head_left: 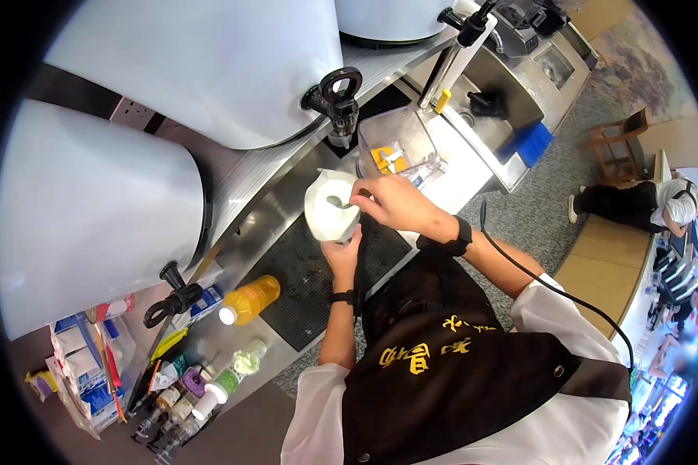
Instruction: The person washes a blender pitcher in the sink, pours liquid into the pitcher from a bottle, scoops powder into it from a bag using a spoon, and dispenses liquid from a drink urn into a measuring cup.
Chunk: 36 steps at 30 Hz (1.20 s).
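Note:
A white jug-like container (310, 215) with a pointed lip is in front of me over the counter, with a pale, creamy mass inside. My left hand (344, 252) is closed around its near lower side. At the right rim, my right hand (399, 203) pinches a thin utensil (336, 201) that dips into the pale contents; its working end is partly hidden, so its exact kind does not show. Below the container lies a black perforated mat (302, 279). A bottle of yellow-orange liquid (250, 300) with a white cap lies on its side in view, left of my left forearm.
Large white dispensers (209, 70) with black taps (340, 105) line the raised shelf. A clear bin (395, 136) holding yellow and white items stands beyond my right hand, near a sink (473, 101). Several small bottles (202, 395) crowd the lower left. Another person (636, 203) is at the far right.

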Motion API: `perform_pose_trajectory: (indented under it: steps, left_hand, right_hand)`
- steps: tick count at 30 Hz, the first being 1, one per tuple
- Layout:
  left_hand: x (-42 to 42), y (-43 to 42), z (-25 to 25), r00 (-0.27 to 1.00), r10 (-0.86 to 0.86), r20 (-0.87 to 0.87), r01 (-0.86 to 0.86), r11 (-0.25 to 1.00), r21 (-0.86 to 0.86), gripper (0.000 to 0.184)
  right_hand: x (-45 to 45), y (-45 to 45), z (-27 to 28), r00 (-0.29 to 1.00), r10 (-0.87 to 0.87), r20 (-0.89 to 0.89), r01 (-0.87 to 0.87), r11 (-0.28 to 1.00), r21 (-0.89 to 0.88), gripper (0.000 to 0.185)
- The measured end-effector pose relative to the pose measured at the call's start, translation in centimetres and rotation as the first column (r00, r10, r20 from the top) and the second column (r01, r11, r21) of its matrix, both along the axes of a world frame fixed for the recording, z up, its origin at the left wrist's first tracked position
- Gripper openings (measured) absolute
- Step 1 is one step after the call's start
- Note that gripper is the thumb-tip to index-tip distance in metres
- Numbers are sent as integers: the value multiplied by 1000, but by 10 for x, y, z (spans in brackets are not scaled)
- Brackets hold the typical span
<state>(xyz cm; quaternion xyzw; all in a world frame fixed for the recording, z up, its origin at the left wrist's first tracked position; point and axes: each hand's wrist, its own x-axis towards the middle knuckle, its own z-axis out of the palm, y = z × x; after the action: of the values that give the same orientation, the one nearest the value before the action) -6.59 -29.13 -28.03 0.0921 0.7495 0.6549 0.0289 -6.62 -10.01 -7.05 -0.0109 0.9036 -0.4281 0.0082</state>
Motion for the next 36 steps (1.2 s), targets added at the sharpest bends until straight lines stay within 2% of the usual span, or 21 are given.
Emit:
perform_pose_trajectory:
  steps: [2, 3, 4, 7, 14, 17, 19, 20, 22, 26, 27, 29, 30, 35, 36]
  left_hand:
    - [-5, 15, 1, 998, -21, -52, 22, 1000, 8, 68]
    - [-8, 20, -5, 999, -35, -34, 36, 999, 22, 77]
    - [-10, 23, -9, 999, -40, -33, 41, 999, 26, 77]
    - [-16, 27, -14, 998, -51, -20, 50, 998, -48, 96]
    - [-16, 29, -14, 995, -59, -81, 54, 996, -70, 94]
    - [-13, 28, -10, 992, -59, -113, 53, 997, -62, 90]
    - [-13, 28, -4, 989, -68, -134, 55, 993, -100, 80]
    - [-13, 26, -1, 988, -67, -139, 53, 993, -101, 80]
    - [-12, 23, 19, 994, -102, 33, 105, 987, -122, 82]
    - [-11, 18, 13, 996, -88, -10, 85, 983, -161, 89]
    - [-10, 18, 15, 997, -76, -35, 68, 982, -175, 93]
    - [-10, 16, 19, 995, -79, -59, 67, 980, -186, 101]
    - [-11, 14, 16, 995, -80, -64, 66, 979, -192, 101]
    - [-15, 9, 15, 990, -103, -99, 86, 983, -162, 95]
    - [-16, 8, 18, 988, -110, -104, 91, 982, -167, 95]
  right_hand:
    - [1, 6, 2, 1000, -23, 13, 23, 1000, -9, 26]
    - [1, 11, -1, 999, -36, -31, 35, 999, -37, 25]
    - [2, 15, -3, 996, -51, -73, 46, 997, -66, 25]
    - [10, 24, -5, 996, -89, -9, 88, 990, -113, 24]
    - [28, 18, -4, 980, -198, 28, 199, 955, -219, 27]
    - [34, 13, -6, 975, -221, -10, 216, 961, -174, 26]
    - [38, 12, -8, 968, -252, 17, 250, 947, -200, 26]
    - [40, 13, -9, 960, -276, 47, 280, 934, -222, 26]
    - [42, 16, -13, 953, -295, 64, 301, 921, -247, 28]
    - [41, 31, -39, 926, -343, 154, 376, 861, -342, 32]
    - [39, 30, -36, 926, -352, 133, 374, 827, -419, 33]
    - [42, 33, -29, 913, -363, 183, 407, 806, -429, 32]
    - [43, 34, -24, 896, -375, 237, 443, 787, -431, 31]
    - [47, 43, -40, 895, -424, 138, 439, 784, -438, 31]
    - [49, 44, -39, 880, -447, 163, 464, 732, -499, 30]
